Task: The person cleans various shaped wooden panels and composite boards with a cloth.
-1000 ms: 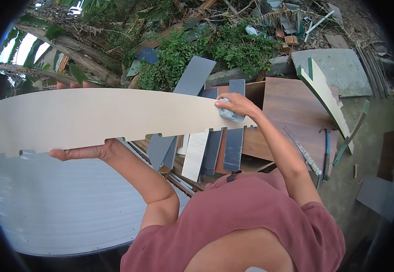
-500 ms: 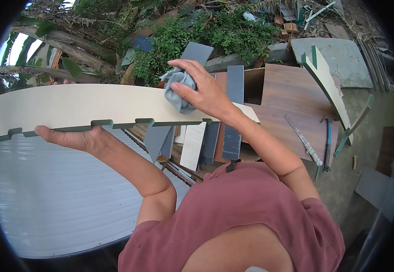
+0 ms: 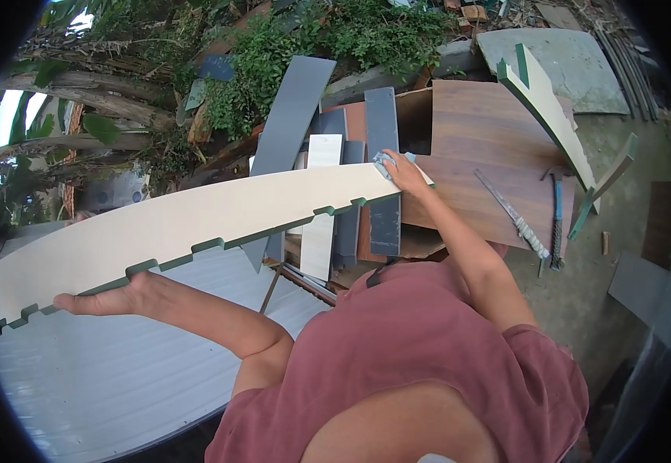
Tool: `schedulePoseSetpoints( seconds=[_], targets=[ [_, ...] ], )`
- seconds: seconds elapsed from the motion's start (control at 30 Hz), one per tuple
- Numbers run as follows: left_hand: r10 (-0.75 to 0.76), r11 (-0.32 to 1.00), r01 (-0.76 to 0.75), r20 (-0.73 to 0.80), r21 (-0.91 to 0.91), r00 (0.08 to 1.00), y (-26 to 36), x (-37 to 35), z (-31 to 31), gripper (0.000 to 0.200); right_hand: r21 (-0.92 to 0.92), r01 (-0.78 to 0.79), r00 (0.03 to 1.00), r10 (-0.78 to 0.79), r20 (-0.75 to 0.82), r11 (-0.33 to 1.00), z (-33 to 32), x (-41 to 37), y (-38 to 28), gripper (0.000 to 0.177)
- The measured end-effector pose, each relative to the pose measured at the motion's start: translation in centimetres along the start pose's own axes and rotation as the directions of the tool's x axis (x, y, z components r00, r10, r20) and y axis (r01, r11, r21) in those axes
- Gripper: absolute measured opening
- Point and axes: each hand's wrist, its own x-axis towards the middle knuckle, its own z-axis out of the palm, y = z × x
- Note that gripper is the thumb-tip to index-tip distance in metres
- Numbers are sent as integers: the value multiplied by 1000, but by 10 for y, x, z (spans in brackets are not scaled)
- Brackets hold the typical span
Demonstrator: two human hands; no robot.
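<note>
Propping a long cream panel across my front, tilted: the near end sits low at my left, the far end higher at my right.

Left hand: flat under the panel's notched lower edge, close to the low end. Palm up, fingers straight and pressed together. It cradles the edge, no grip.

Right hand: at the panel's far end, fingers bunched on a grey-blue cloth pressed to the face by the corner.

Panel: smooth matt cream laminate with a green core showing along the edge and square notches cut at intervals. I judge it stiff but long and thin, so likely to bow and swing at the ends. Light enough for two hands, slick on the face. Best taken by the edges, hands well apart, palm under a plain stretch between notches. The notch corners look prone to chipping.

Below the panel: pale ribbed sheet.

Just beyond its far end: grey and white offcuts leaning in a stack, then a walnut-grain board with a slim metal tool lying on it, kind unclear.

Farther off: another notched cream piece standing on edge, then greenery.
</note>
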Motion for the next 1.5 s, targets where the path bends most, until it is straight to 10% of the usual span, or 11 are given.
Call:
schedulePoseSetpoints(
  seconds=[0.2, 0.57, 1.0, 1.13, 1.5],
  targets=[
    [43, 994, -49, 68, 93, 997, 2, 0, 1, 86, -121, -248, 968, 243, -58, 961, -9, -14, 117, 44],
    [71, 997, -73, 67, 29, 995, 2, 1, 11, 77, 1, -596, 741, 551, -383, 803, 6, -37, 94, 39],
    [71, 991, -70, -11, 118, 997, -6, 5, 8, 72, 70, -604, 793, 607, -49, 794, 11, -96, 116, 51],
    [11, 984, -9, -9, 177, 1000, -8, 4, 5, 75, 180, -571, 815, 580, 3, 801, 8, -116, 77, 51],
    [-30, 981, 38, -45, 191, 999, 4, -5, 7, 77, -257, 198, 969, -229, -96, 946, -52, -111, -165, 61]
  ],
)
